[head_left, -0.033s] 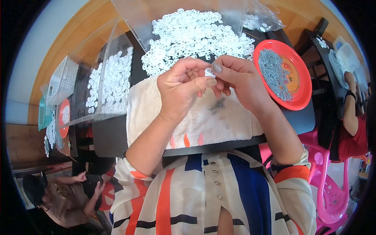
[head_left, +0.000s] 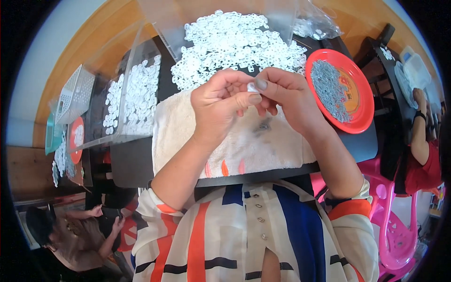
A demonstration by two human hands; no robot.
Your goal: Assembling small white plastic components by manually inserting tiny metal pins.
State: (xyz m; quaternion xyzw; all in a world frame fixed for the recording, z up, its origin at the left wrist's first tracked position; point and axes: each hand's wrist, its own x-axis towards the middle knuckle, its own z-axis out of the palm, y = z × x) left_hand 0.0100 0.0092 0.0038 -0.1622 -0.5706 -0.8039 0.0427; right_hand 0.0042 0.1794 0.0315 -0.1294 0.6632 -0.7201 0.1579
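Note:
Above a cream towel [head_left: 188,134], my two hands meet around a small white plastic piece [head_left: 252,87]. My left hand [head_left: 213,105] is closed, pinching the piece between thumb and fingers. My right hand [head_left: 293,96] is closed too, its thumb and fingertips on the piece's right side; the fingers behind are partly hidden. Just beyond the hands spreads a heap of similar white pieces [head_left: 235,42]. To the right, a red plate [head_left: 361,113] holds a pile of small grey metal parts [head_left: 329,89]. A few dark grey bits [head_left: 263,126] lie on the towel below my hands.
A clear plastic bin [head_left: 117,137] with more white pieces stands at left. A clear bag [head_left: 317,23] lies at the far right. White and green baskets [head_left: 75,96] are farther left. A pink chair [head_left: 392,225] stands at right. Other people sit at lower left and far right.
The small white piece has turned slightly between my fingertips. Both hands keep nearly the same place and grip.

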